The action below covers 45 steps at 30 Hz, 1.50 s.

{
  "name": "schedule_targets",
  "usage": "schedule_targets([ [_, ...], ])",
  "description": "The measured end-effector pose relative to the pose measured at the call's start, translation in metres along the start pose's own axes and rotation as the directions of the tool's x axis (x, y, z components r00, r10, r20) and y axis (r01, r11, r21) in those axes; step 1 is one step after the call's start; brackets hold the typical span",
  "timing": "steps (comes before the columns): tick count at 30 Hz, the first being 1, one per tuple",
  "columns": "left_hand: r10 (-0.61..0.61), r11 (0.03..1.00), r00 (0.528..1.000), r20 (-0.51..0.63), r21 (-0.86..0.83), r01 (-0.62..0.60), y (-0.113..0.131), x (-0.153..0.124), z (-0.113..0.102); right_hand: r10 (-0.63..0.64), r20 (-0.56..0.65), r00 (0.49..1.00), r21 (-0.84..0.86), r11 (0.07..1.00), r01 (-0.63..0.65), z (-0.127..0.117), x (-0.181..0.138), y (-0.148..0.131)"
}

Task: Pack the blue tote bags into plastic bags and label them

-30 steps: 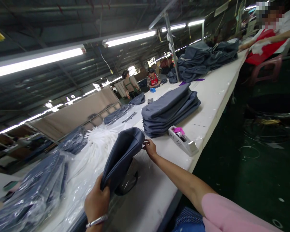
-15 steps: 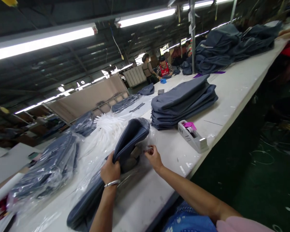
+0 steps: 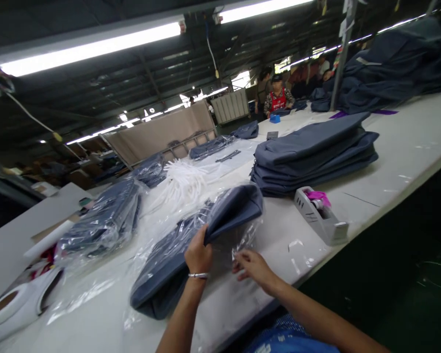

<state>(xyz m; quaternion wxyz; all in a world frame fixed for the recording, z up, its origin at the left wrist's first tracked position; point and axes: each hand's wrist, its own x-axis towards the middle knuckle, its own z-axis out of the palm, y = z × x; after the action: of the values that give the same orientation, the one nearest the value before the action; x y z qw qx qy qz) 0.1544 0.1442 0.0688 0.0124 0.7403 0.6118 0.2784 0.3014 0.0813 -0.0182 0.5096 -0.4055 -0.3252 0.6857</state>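
A dark blue fabric bag (image 3: 161,274) lies slantwise on the white table, partly inside a clear plastic sleeve (image 3: 248,235). My left hand (image 3: 198,252), with a bracelet at the wrist, grips the fabric bag's edge near the middle, and its far end is lifted and folded over. To the right of that end, my right hand (image 3: 253,267) pinches the loose edge of the plastic sleeve between thumb and fingers. Just beyond stands a pile of folded dark blue bags (image 3: 312,152). A grey tape dispenser (image 3: 321,215) with something pink on it sits right of my hands.
Plastic-wrapped bags (image 3: 103,215) lie at left, beside a bundle of white strips (image 3: 183,179). A white roll (image 3: 11,304) is at lower left. Across the table are a person in a red apron (image 3: 278,100), a metal post (image 3: 340,73) and a large dark fabric heap (image 3: 400,68).
The view has swung left, so things sit further right. Clear plastic now covers the top of the bag's raised end, which sits flatter. My right hand has drawn the plastic edge toward me.
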Motion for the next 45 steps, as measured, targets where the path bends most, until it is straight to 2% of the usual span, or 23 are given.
schedule_targets([
  [2, 0.04, 0.998, 0.999, 0.014, -0.056, -0.039, 0.0, -0.016, 0.02, 0.16, 0.084, 0.983, -0.056, 0.986, -0.156, 0.001, -0.018, 0.004],
  [3, 0.067, 0.993, 0.997, 0.033, -0.099, -0.064, 0.0, -0.022, 0.029, 0.194, 0.156, 0.969, -0.04, 0.981, -0.19, 0.005, -0.023, 0.005],
  [5, 0.124, 0.968, 0.985, 0.119, -0.234, -0.094, 0.001, -0.032, 0.04, 0.167, 0.268, 0.949, 0.132, 0.969, -0.208, 0.018, -0.027, 0.006],
  [7, 0.18, 0.908, 0.961, 0.209, -0.41, -0.081, 0.0, -0.038, 0.036, 0.154, 0.303, 0.94, 0.349, 0.9, -0.26, 0.034, -0.025, 0.009],
  [8, 0.184, 0.878, 0.959, 0.216, -0.474, -0.062, -0.003, -0.041, 0.029, 0.187, 0.289, 0.939, 0.419, 0.857, -0.3, 0.041, -0.022, 0.012],
  [10, 0.121, 0.855, 0.982, 0.148, -0.518, -0.027, -0.014, -0.05, 0.005, 0.292, 0.212, 0.933, 0.472, 0.805, -0.359, 0.051, -0.016, 0.021],
  [12, -0.023, 0.881, 1.0, 0.01, -0.473, 0.025, -0.035, -0.067, -0.023, 0.38, 0.132, 0.916, 0.476, 0.786, -0.395, 0.057, -0.012, 0.034],
  [13, -0.106, 0.897, 0.992, -0.067, -0.436, 0.066, -0.051, -0.077, -0.036, 0.413, 0.109, 0.904, 0.48, 0.775, -0.412, 0.06, -0.011, 0.039],
  [14, -0.189, 0.913, 0.971, -0.144, -0.389, 0.12, -0.068, -0.088, -0.048, 0.439, 0.1, 0.893, 0.485, 0.763, -0.429, 0.063, -0.011, 0.044],
  [16, -0.333, 0.929, 0.898, -0.289, -0.263, 0.26, -0.11, -0.107, -0.063, 0.484, 0.112, 0.868, 0.474, 0.741, -0.475, 0.072, -0.01, 0.051],
  [17, -0.388, 0.919, 0.865, -0.318, -0.203, 0.338, -0.131, -0.115, -0.067, 0.502, 0.128, 0.855, 0.457, 0.735, -0.5, 0.078, -0.009, 0.053],
  [18, -0.438, 0.899, 0.847, -0.302, -0.167, 0.405, -0.151, -0.12, -0.068, 0.515, 0.147, 0.844, 0.439, 0.731, -0.522, 0.085, -0.008, 0.055],
  [20, -0.514, 0.857, 0.838, -0.184, -0.153, 0.492, -0.186, -0.124, -0.064, 0.521, 0.187, 0.833, 0.424, 0.722, -0.547, 0.101, -0.005, 0.055],
  [22, -0.538, 0.834, 0.839, -0.084, -0.195, 0.516, -0.209, -0.122, -0.056, 0.511, 0.207, 0.834, 0.45, 0.707, -0.545, 0.113, 0.0, 0.054],
  [24, -0.531, 0.835, 0.842, -0.097, -0.23, 0.5, -0.222, -0.119, -0.05, 0.5, 0.224, 0.836, 0.475, 0.693, -0.542, 0.12, 0.003, 0.051],
  [27, -0.512, 0.854, 0.835, -0.205, -0.232, 0.466, -0.229, -0.121, -0.045, 0.513, 0.242, 0.823, 0.465, 0.683, -0.563, 0.12, 0.007, 0.045],
  [29, -0.51, 0.858, 0.821, -0.258, -0.23, 0.46, -0.228, -0.128, -0.045, 0.545, 0.212, 0.811, 0.466, 0.673, -0.574, 0.119, 0.008, 0.043],
  [33, -0.589, 0.806, 0.761, -0.272, -0.271, 0.527, -0.215, -0.146, -0.051, 0.562, 0.106, 0.821, 0.533, 0.665, -0.524, 0.12, 0.015, 0.044],
  [38, -0.69, 0.718, 0.685, -0.233, -0.341, 0.607, -0.192, -0.159, -0.056, 0.442, -0.011, 0.897, 0.584, 0.731, -0.353, 0.122, 0.03, 0.056],
  [42, -0.75, 0.652, 0.618, -0.237, -0.424, 0.629, -0.176, -0.168, -0.057, 0.323, -0.025, 0.946, 0.565, 0.786, -0.253, 0.117, 0.048, 0.066],
  [43, -0.747, 0.656, 0.616, -0.25, -0.425, 0.624, -0.173, -0.174, -0.057, 0.292, -0.016, 0.956, 0.535, 0.811, -0.239, 0.115, 0.053, 0.067],
  [45, -0.712, 0.699, 0.646, -0.277, -0.372, 0.611, -0.169, -0.191, -0.058, 0.239, 0.005, 0.971, 0.432, 0.875, -0.218, 0.115, 0.064, 0.067],
])
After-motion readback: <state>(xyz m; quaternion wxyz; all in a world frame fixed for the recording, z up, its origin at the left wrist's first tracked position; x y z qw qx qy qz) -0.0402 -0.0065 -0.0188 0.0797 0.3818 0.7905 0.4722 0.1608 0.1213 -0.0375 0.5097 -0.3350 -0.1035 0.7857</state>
